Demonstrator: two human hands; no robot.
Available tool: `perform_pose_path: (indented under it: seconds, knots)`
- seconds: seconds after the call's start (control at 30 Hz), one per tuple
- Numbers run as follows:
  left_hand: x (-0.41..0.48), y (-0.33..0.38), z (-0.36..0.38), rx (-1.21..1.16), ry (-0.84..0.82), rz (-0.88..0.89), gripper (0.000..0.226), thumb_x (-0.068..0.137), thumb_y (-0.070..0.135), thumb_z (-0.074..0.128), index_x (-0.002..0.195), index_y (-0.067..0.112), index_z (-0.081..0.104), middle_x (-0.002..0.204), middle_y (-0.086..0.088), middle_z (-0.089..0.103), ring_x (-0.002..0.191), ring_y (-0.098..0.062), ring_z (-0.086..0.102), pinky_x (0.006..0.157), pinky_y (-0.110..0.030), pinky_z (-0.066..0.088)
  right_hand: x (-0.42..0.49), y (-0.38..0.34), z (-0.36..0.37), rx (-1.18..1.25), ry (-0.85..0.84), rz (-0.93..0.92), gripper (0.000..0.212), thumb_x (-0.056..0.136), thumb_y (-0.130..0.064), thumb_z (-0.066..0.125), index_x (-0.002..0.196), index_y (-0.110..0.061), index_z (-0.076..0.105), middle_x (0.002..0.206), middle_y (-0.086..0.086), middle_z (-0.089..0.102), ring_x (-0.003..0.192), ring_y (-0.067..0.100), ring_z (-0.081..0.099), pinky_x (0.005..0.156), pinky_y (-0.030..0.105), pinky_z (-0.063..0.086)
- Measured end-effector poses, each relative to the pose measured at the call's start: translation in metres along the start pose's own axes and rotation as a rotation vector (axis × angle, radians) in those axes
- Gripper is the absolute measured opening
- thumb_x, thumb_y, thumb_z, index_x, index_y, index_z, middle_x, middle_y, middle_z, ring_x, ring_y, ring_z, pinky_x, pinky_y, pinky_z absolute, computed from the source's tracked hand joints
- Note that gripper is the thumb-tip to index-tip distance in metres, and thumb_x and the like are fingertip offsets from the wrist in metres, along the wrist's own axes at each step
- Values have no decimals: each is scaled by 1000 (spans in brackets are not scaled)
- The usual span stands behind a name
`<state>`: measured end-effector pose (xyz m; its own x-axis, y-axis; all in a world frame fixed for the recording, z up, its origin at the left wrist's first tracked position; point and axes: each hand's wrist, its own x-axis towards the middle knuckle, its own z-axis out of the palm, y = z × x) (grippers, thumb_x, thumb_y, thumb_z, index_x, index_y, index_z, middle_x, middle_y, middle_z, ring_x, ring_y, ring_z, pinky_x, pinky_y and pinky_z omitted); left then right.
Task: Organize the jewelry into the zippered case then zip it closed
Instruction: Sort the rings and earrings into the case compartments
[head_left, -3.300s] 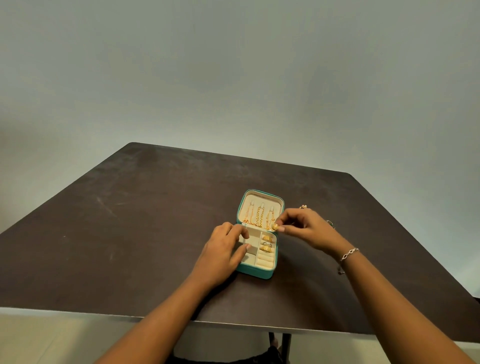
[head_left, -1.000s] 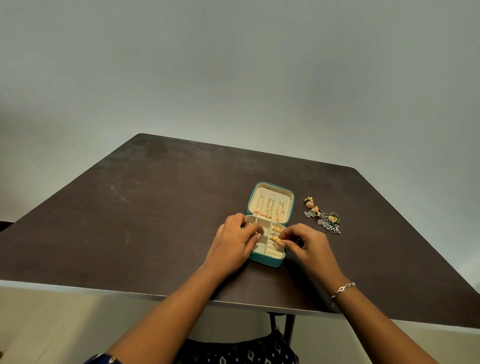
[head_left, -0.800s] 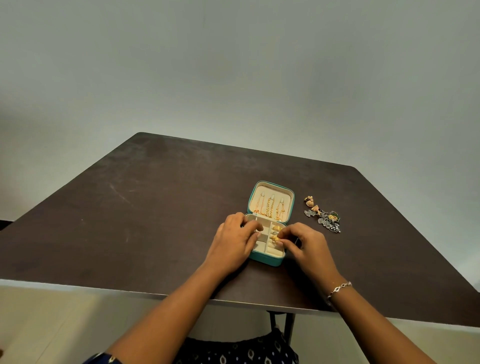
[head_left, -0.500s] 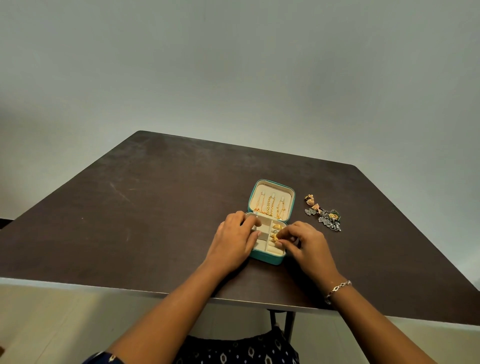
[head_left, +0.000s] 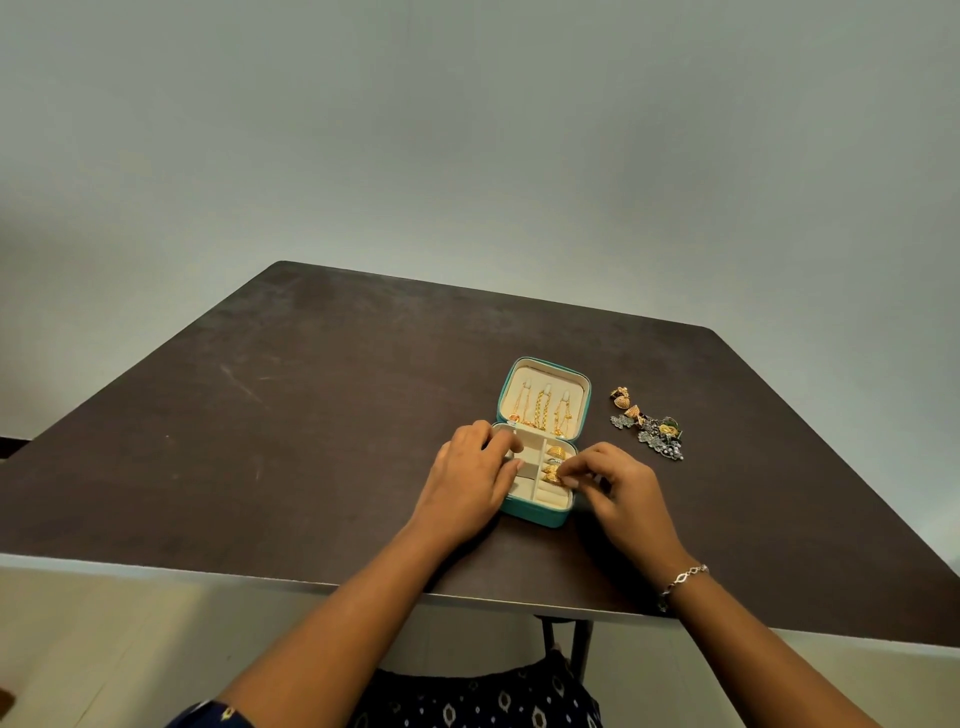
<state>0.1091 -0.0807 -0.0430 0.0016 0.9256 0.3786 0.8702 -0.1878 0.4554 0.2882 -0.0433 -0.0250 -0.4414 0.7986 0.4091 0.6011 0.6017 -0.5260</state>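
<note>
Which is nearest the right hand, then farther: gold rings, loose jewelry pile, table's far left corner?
1. Gold rings: in the case, at the right hand.
2. Loose jewelry pile: right of case.
3. Table's far left corner: across table.

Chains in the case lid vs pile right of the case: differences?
The chains are all gold, set side by side in the lid; the pile mixes grey-silver, gold and green pieces. The chains are packed; the pile lies loose on the table. Shared: both untouched; the left hand holds the case, the right hand pinches a gold piece in its tray.
</note>
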Motion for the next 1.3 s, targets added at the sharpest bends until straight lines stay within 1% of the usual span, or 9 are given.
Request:
perform_pose_path:
  seconds: [0.1,0.23,0.5,0.7,0.8,0.87,0.93,1.07,1.3]
  knots:
    - [0,1,0,16,4,-2,27,97,35,35,119,24,47,116,3,44,107,-9,40,88,-23,37,-4,1,-1,32,55,2,27,80,9,58,88,-14,69,90,-7,59,87,3,57,74,7,43]
    - [-1,2,1,51,27,-1,29,97,36,34,119,23,46,116,3,44,106,-10,41,86,-23,37,-13,2,5,-114,75,-59,46,75,15,42,106,-8,67,100,6,58,88,11,56,70,16,47]
    - [-11,5,5,113,97,11,39,94,42,29,114,17,50,111,-1,49,102,-16,46,82,-27,41,-27,3,16,-476,-76,-135,77,52,2,83,122,-15,55,108,13,57,86,24,63,48,27,56]
    - [-11,4,4,120,72,1,32,97,38,32,119,19,45,117,2,45,107,-12,40,89,-25,37,-13,-3,11,-399,-94,7,74,82,1,52,146,-19,19,131,5,32,114,20,43,82,27,47]
    - [-11,4,4,127,69,1,32,97,38,31,119,20,44,117,2,45,107,-11,40,89,-25,37,-5,-6,12,-315,-138,121,52,89,-7,45,137,-19,32,124,7,36,109,23,44,85,33,44]
    - [-11,4,4,132,68,1,32,97,39,31,119,20,44,117,2,45,107,-11,40,89,-24,37,-3,-9,14,-303,-138,141,23,96,-33,38,118,-26,42,109,0,44,96,16,49,79,33,45]
    - [-11,4,4,135,64,-2,32,97,39,31,119,20,44,117,3,45,107,-11,40,89,-25,38,-3,-11,15,-363,-178,119,30,95,-47,30,110,-24,43,105,0,48,94,16,50,79,34,46]
    - [-10,5,4,138,64,-5,32,97,38,31,119,19,45,116,2,45,107,-12,40,88,-25,38,-5,-15,9,-449,-254,118,50,96,-24,39,142,-22,19,124,8,37,108,22,41,87,31,42]
    - [-10,4,5,125,77,-4,31,97,38,32,118,20,46,116,3,45,107,-11,40,87,-24,38,-14,-15,9,-592,-316,59,76,92,-17,45,146,-27,-8,129,8,30,112,20,36,91,29,38]
